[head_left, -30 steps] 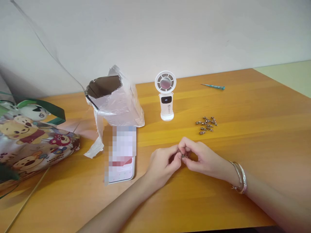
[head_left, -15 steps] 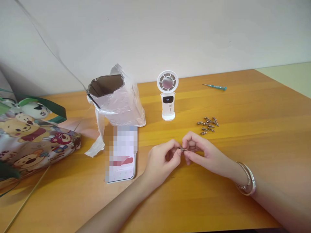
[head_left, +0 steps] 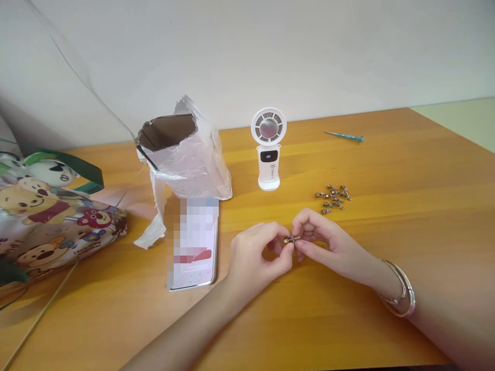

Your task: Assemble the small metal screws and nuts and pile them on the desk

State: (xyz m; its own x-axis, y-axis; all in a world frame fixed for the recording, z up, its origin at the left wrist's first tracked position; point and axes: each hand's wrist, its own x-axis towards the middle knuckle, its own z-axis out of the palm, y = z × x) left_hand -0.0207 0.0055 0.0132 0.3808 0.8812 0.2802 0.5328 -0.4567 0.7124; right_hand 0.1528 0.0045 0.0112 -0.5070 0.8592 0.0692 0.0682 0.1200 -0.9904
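Note:
Both my left hand (head_left: 257, 252) and my right hand (head_left: 323, 242) pinch a small metal fitting (head_left: 292, 239) between their fingertips, just in front of me on the wooden table (head_left: 386, 165). It lies roughly crosswise, and my fingers cover part of it. Beyond my right hand lies a loose pile of several similar metal fittings (head_left: 332, 199), not touching either hand. Bangles (head_left: 398, 291) circle my right wrist.
A thin teal screwdriver (head_left: 345, 136) lies at the table's back. A white mini fan (head_left: 268, 149) stands upright. To the left are a plastic-wrapped cardboard box (head_left: 185, 165), a pixelated phone (head_left: 193, 245), and a cartoon-printed bag (head_left: 46, 221).
My hands have drawn slightly apart, and the fitting now shows more plainly between my fingertips. My right wrist sits further right. The table objects shift only slightly in view.

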